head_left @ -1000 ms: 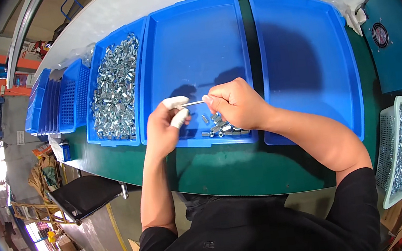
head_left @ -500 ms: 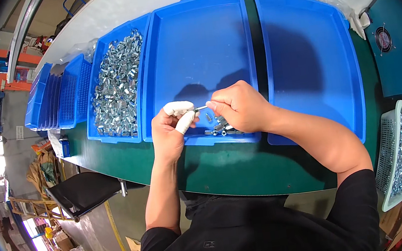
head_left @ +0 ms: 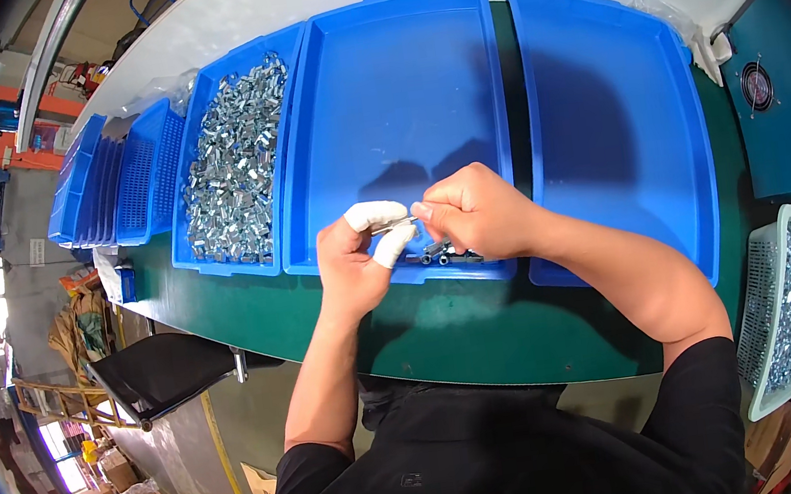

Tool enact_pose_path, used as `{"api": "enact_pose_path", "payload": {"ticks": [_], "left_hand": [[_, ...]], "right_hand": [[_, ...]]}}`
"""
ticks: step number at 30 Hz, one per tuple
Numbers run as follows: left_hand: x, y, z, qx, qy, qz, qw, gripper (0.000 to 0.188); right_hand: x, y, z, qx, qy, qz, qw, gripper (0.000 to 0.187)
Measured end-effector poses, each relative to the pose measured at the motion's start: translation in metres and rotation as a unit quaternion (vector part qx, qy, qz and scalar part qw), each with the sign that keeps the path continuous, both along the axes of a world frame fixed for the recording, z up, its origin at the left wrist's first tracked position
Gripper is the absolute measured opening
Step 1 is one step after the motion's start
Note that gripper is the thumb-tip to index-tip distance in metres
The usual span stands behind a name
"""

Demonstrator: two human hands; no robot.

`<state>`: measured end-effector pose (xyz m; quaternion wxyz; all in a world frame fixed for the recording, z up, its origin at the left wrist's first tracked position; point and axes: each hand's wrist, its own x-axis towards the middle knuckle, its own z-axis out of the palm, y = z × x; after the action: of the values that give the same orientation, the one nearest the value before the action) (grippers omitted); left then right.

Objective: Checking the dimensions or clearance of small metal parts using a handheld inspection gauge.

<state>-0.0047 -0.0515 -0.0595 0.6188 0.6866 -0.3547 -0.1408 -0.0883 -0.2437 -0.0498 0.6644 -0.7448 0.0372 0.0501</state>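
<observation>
My left hand (head_left: pixel 355 262) is closed in a pinch, white covers on its thumb and forefinger. Between those covered fingertips lies a small, thin metal piece (head_left: pixel 395 225), whose exact kind I cannot make out. The fingertips of my right hand (head_left: pixel 478 212) press together at the right end of that piece, and what else they hold is hidden. Both hands meet over the near part of the middle blue tray (head_left: pixel 395 79). Just below my right fingers, a little heap of silvery metal tubular parts (head_left: pixel 444 255) lies by the tray's near edge.
At left stands a blue tray (head_left: pixel 180 244) full of small silvery metal parts, with blue baskets (head_left: pixel 145 179) beyond it. Another blue tray (head_left: pixel 625 189) lies at right. Further right are a teal machine with a fan (head_left: pixel 757 86) and a pale basket of metal parts (head_left: pixel 767 300).
My left hand has moved right and closer to my right hand. The gap between the two hands' fingertips has narrowed, and less of the thin piece shows between them.
</observation>
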Motion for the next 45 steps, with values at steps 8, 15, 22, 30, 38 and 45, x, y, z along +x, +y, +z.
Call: {"api": "enact_pose_path", "payload": {"ticks": [8, 15, 22, 30, 38, 45], "left_hand": [[0.063, 0.052, 0.011, 0.076, -0.204, 0.287, 0.933, 0.019], [0.039, 0.019, 0.022, 0.203, -0.276, -0.012, 0.940, 0.029], [0.040, -0.008, 0.011, 0.320, -0.215, -0.145, 0.911, 0.024], [0.029, 0.016, 0.011, 0.031, 0.168, -0.009, 0.985, 0.011], [0.007, 0.008, 0.005, 0.030, 0.120, -0.007, 0.992, 0.011], [-0.004, -0.002, -0.006, -0.020, 0.084, -0.034, 0.996, 0.012]], "right_hand": [[0.004, -0.004, 0.002, -0.030, -0.039, -0.062, 0.997, 0.039], [0.004, -0.004, -0.003, -0.006, -0.049, -0.073, 0.996, 0.039], [0.004, -0.001, 0.001, 0.001, -0.039, -0.072, 0.997, 0.038], [0.000, -0.003, 0.008, -0.083, -0.073, -0.056, 0.992, 0.035], [0.001, 0.000, -0.007, -0.189, -0.183, -0.039, 0.964, 0.027], [-0.004, 0.001, 0.013, -0.106, -0.057, 0.005, 0.993, 0.031]]}}
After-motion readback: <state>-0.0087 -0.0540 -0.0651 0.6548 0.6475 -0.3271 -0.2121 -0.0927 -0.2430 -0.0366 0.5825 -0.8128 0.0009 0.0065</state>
